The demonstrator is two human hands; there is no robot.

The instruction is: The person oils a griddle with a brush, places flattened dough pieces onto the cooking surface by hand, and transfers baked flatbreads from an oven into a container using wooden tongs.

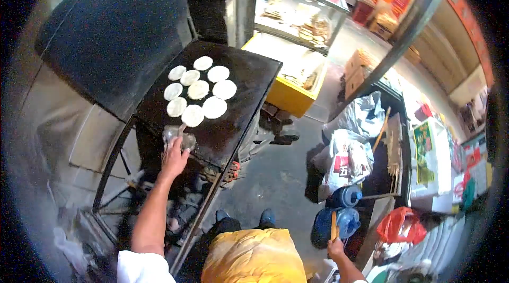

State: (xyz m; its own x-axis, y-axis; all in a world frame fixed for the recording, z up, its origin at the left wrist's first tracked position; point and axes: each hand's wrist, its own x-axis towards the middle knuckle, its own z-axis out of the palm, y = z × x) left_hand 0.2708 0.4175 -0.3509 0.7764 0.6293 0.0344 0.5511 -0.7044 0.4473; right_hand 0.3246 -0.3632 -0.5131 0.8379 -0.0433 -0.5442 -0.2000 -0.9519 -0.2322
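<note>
My left hand [175,158] reaches to the near left edge of a dark flat griddle [249,65]. Its fingers are closed by a small greyish bowl-like container [170,133], and a short pale handle-like piece sticks up past the fingertips; what exactly they grip is unclear. Just beyond the fingers lies a round pale flatbread [193,116], one of several set in a rough ring on the griddle, with another flatbread [198,89] in the middle. Low on the right, my right hand [335,248] is wrapped round a wooden stick [334,224] held upright.
A yellow box [291,95] stands behind the griddle, below a glass case [302,18] of breads. To the right are white plastic bags [347,158], blue water jugs [347,221] and a red bag [401,226]. The griddle's metal frame [114,177] runs along the left.
</note>
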